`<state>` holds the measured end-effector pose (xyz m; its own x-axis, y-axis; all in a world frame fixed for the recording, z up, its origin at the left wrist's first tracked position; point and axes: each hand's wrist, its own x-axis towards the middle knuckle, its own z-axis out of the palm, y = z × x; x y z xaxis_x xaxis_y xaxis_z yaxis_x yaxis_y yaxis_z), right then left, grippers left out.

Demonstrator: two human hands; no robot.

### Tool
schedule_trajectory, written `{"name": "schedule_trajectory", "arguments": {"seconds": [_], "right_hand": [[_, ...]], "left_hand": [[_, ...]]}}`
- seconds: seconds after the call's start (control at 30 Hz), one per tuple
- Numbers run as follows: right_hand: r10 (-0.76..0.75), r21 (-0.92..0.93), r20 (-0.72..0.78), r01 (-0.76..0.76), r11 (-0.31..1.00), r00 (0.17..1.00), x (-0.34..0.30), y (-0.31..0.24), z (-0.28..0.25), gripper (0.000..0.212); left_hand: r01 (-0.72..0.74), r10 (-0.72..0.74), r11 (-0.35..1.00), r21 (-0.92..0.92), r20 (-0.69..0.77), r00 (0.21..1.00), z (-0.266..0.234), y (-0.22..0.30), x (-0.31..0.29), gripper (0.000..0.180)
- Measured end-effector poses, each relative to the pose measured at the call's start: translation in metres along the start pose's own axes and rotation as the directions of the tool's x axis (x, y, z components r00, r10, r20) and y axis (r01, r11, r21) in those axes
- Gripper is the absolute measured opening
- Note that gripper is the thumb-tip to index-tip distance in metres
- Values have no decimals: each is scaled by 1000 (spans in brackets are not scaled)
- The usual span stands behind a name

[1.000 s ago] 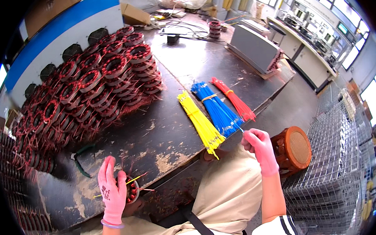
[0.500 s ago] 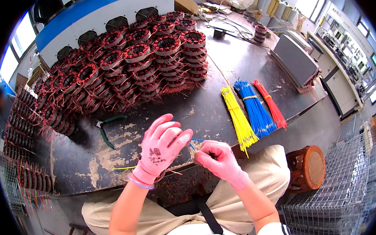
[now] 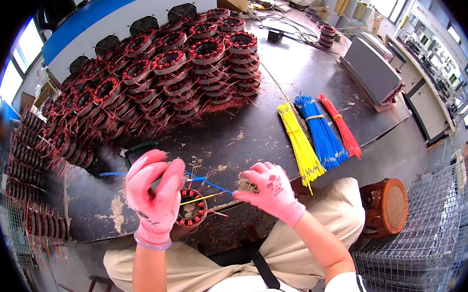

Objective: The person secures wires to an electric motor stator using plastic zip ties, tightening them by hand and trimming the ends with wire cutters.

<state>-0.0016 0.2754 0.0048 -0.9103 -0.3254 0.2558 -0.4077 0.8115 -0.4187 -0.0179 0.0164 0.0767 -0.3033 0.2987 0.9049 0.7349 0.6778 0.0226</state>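
Both hands wear pink gloves. My left hand (image 3: pixel 154 195) is raised at the table's front edge, fingers curled in around a blue wire (image 3: pixel 196 178) that shows on both sides of it. A thin blue strand slants down to my right hand (image 3: pixel 272 191), whose thumb and fingertips close at its end; the exact grip is partly hidden. Below and between the hands lies a ring-shaped motor stator (image 3: pixel 192 218) with red windings, partly covered by my left hand. A yellow wire (image 3: pixel 197 199) crosses over it, and short reddish leads stick out.
Stacked stators (image 3: pixel 171 62) fill the table's far left. Bundles of yellow wires (image 3: pixel 300 142), blue wires (image 3: pixel 322 133) and red wires (image 3: pixel 340 124) lie at right. Green-handled pliers (image 3: pixel 141 146) are partly behind my left hand. A wooden stool (image 3: pixel 393 207) stands at right.
My left hand has moved left and slightly down, uncovering the stator and yellow wire. Blue wire now shows left of it. My right hand has turned and shifted slightly, its fingers less curled.
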Motion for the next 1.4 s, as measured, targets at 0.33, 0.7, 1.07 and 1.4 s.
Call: {"name": "schedule_trajectory", "arguments": {"seconds": [0.33,0.7,1.07,1.4], "right_hand": [[127,128,-336,-88,988,933,-16,22,-20,13],[318,-249,-523,-498,831,791,-38,147,-92,28],[-303,110,-115,315,943,946,22,-44,26,24],[-32,174,168,2,985,985,37,-41,43,22]], "left_hand": [[318,-323,946,61,189,927,-24,19,-54,33],[461,-453,887,-7,176,874,-17,30,-55,31],[587,-541,808,-41,341,769,11,26,-66,25],[639,-587,769,-25,367,722,29,25,-85,27]]}}
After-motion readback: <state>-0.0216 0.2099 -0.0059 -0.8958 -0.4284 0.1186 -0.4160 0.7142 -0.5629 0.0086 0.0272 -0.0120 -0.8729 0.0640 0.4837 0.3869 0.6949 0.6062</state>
